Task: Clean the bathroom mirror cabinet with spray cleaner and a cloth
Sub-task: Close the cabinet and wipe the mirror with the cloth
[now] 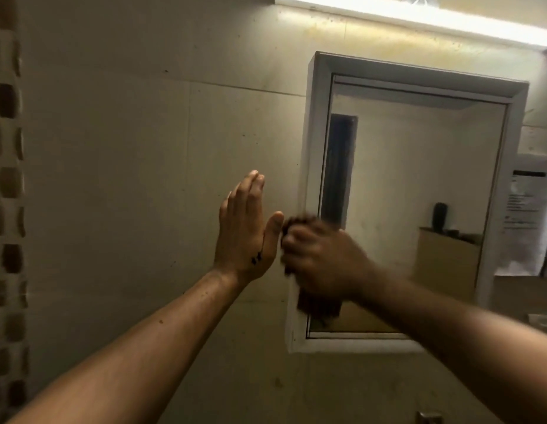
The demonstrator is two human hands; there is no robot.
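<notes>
Two hands entered, both raised before the wall. Left hand [241,228]: held flat and upright, fingers straight and together, nothing in it; contact with the beige tiled wall [128,133] left undetermined. Right hand [322,258]: curled tightly round a dark, bunched cloth [319,306], blurred, set against the lower left edge of the white-framed rectangular mirror cabinet [419,75], a tail of cloth hanging below the fist. Cabinet: mounted on the wall under a long bright strip light [419,16], door apparently closed, glass hazed and faintly spotted. Spray cleaner: not sighted. Printed paper notice [524,209]: fixed just beside the cabinet's right side. Judged step: wiping of frame and glass edge, much glass left undone. Risks judged: streaks left across the glass if wiped with a dry or soiled cloth; door swung open or rattled if pressed hard at its free edge; knuckles knocked on the raised frame; dangling tail dragged over finished glass.
</notes>
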